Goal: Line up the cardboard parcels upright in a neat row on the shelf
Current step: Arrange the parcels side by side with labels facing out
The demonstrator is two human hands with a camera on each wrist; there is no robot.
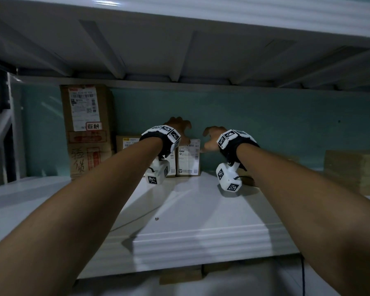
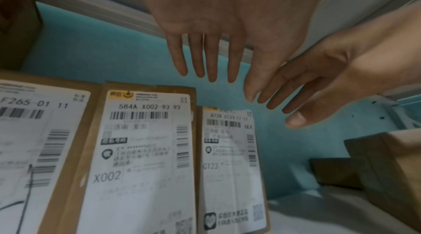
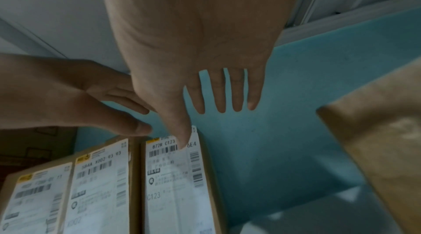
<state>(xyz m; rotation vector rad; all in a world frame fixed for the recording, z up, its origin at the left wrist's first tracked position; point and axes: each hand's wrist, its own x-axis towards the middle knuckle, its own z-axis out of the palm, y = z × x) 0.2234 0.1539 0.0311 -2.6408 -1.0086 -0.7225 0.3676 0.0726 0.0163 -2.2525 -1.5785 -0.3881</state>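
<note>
Hovering with fingers spread and holding nothing, the left hand (image 1: 179,127) and right hand (image 1: 212,137) hang just above the C123 parcel (image 1: 188,159), which stands upright against the teal wall (image 1: 265,129), rightmost in its row.

We see dim, bluish light, a glare streak on the upper shelf (image 1: 107,2), soft arm shadows on the white shelf (image 1: 201,210), wide-angle bending at the edges, wrist views soft, label print (image 2: 145,148) blurred, a cardboard box (image 3: 376,148) out of focus.
</note>
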